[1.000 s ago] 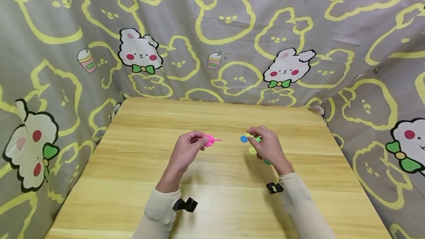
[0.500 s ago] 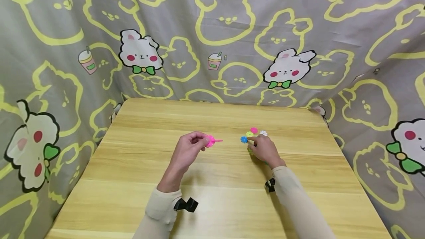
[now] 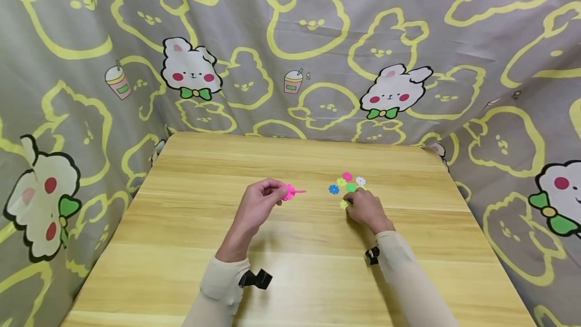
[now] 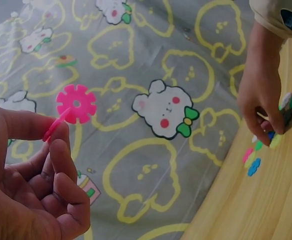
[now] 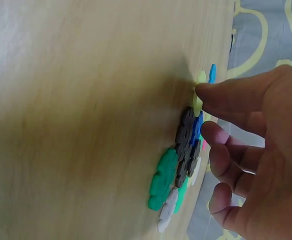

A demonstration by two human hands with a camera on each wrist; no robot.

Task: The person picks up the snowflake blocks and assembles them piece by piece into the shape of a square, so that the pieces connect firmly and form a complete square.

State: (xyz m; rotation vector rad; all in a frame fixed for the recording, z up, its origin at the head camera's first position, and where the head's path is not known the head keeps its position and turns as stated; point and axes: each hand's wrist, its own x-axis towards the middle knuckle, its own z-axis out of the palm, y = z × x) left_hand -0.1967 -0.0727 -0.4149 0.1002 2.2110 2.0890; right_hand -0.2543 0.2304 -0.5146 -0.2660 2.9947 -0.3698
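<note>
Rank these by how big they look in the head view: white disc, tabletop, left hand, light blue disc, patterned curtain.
1. Patterned curtain
2. Tabletop
3. Left hand
4. Light blue disc and white disc: too alike to rank.

Beyond the grip, a cartoon-printed grey curtain [image 3: 313, 42] is hanging; below the grip, a wood-grain table [image 3: 313, 281] is catching light!
</note>
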